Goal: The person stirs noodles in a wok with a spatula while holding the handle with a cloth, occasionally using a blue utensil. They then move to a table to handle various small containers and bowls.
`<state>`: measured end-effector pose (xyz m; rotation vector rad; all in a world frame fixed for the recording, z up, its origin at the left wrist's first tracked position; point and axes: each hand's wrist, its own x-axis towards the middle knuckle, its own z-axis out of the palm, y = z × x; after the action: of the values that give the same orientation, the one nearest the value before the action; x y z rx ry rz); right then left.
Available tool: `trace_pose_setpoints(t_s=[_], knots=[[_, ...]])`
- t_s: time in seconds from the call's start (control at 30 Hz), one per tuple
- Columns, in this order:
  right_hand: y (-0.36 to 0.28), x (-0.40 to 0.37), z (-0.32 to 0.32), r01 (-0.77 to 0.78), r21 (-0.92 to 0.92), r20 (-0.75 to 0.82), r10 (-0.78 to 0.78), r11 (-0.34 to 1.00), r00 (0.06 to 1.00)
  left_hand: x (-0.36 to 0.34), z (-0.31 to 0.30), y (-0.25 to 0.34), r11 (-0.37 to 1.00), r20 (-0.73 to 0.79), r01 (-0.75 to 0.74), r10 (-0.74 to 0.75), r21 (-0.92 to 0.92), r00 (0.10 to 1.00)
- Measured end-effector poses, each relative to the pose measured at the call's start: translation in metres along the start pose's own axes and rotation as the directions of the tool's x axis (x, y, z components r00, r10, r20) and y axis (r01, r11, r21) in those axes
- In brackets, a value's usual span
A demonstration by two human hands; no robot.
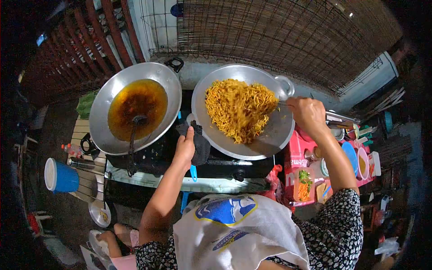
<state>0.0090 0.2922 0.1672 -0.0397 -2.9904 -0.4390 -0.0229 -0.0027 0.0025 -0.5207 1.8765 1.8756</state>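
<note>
My left hand grips a dark cloth wrapped around the near-left rim of a metal wok. Yellow fried noodles fill the wok's middle and look blurred. My right hand is shut on a spatula handle whose end is buried in the noodles at the wok's right side. The wok sits on a black gas stove.
A second wok with brown oil and a ladle sits on the left burner. A red table at the right holds bowls, plates and chopped vegetables. A blue bucket stands at lower left. Another person's legs show below.
</note>
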Motion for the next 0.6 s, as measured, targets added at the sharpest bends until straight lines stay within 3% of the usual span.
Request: trace_pose_setpoints(t_s=[0.1,0.17,0.27,0.33,0.4,0.5,0.57,0.6], knots=[[-0.001,0.001,-0.003,0.025,-0.101,-0.079,-0.033,0.995,0.996,-0.001,-0.004,0.003,0.994,0.098,0.017,-0.006,-0.108,0.995],[-0.002,0.003,0.006,0.145,-0.21,-0.246,-0.195,0.967,0.949,0.016,-0.007,-0.015,0.993,0.096,-0.009,0.021,-0.117,0.995],[-0.004,0.006,-0.004,0.213,-0.296,-0.297,-0.302,0.931,0.906,0.004,-0.002,-0.001,0.996,0.034,-0.037,0.04,-0.083,0.999],[-0.006,0.007,-0.005,0.232,-0.303,-0.264,-0.316,0.924,0.911,-0.004,-0.001,0.003,0.999,-0.024,-0.021,0.02,-0.036,1.0],[-0.003,0.01,-0.004,0.246,-0.314,-0.234,-0.326,0.917,0.916,-0.001,-0.002,0.001,0.995,0.044,-0.031,0.035,-0.092,0.998],[0.007,0.017,0.0,0.317,-0.325,-0.29,-0.413,0.891,0.863,-0.001,-0.001,-0.001,0.994,0.016,-0.038,0.04,-0.098,0.999],[0.013,0.018,-0.009,0.173,-0.251,-0.117,-0.208,0.952,0.971,0.002,-0.002,-0.005,0.995,0.007,-0.041,0.042,-0.085,0.999],[0.017,0.021,-0.016,0.15,-0.299,-0.013,-0.161,0.942,0.987,0.001,-0.002,-0.002,0.996,-0.003,-0.048,0.048,-0.072,0.999]])
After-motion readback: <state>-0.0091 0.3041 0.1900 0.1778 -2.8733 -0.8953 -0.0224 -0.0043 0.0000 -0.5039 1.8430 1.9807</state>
